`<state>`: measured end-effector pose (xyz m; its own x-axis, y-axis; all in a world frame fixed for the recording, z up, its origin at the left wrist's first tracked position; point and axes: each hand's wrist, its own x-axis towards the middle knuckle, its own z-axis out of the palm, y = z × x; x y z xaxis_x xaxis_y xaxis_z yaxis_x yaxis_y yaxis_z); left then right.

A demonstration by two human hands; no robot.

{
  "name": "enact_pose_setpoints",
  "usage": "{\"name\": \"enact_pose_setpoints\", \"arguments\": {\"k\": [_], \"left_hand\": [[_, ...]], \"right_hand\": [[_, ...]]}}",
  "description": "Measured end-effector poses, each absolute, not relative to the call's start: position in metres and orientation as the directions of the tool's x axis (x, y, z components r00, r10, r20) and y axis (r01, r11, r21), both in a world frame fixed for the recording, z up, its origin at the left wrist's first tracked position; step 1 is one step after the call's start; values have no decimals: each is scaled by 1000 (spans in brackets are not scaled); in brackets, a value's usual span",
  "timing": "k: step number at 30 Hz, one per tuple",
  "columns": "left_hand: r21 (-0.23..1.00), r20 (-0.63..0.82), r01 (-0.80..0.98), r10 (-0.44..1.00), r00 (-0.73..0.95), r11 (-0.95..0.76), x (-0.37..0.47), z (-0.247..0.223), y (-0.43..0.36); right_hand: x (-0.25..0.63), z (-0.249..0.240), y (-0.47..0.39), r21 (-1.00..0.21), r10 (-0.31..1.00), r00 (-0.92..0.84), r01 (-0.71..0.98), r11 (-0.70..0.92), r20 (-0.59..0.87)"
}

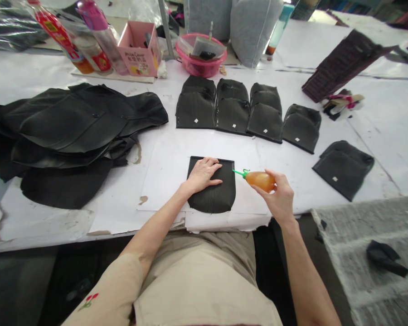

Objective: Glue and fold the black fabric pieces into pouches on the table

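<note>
In front of me a black leather-like piece (212, 197) with a rounded near edge lies on white paper. My left hand (206, 174) rests on it, fingers stretched out and spread over its upper left part. My right hand (279, 192) grips a squeeze glue bottle (260, 180) of amber liquid, thumb and fingers wrapped round its base. The bottle lies almost level, and its thin green nozzle points left, with the tip at the piece's upper right edge. Whether liquid is coming out is too small to tell.
Folded black pieces (231, 111) with small white tags stand in a row behind, another (343, 170) at right. A heap of black pieces (71, 122) covers the left. Farther back are a pink basket (202, 68), a pink box (139, 52), bottles (100, 36) and a dark upright block (343, 65).
</note>
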<state>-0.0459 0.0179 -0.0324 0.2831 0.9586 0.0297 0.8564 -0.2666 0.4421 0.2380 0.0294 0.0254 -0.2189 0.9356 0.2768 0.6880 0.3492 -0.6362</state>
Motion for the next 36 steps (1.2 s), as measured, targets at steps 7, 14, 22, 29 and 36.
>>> {"name": "enact_pose_setpoints", "arguments": {"k": [7,14,22,29,36], "left_hand": [[445,38,855,959,281,-268,-46,-31,17],[438,32,858,959,283,-268,-46,-29,16],[431,29,856,953,303,-285,-47,-29,17],[438,50,851,953,299,-290,-48,-32,16],[429,63,854,953,295,-293,-48,-32,16]], "right_hand": [[241,31,14,-651,948,-205,690,317,244],[246,33,0,-666,959,-188,690,284,214],[250,37,-19,-677,971,-160,696,238,176],[254,40,-36,-697,975,-135,682,222,179],[259,39,-52,-715,982,-102,674,185,158]]}}
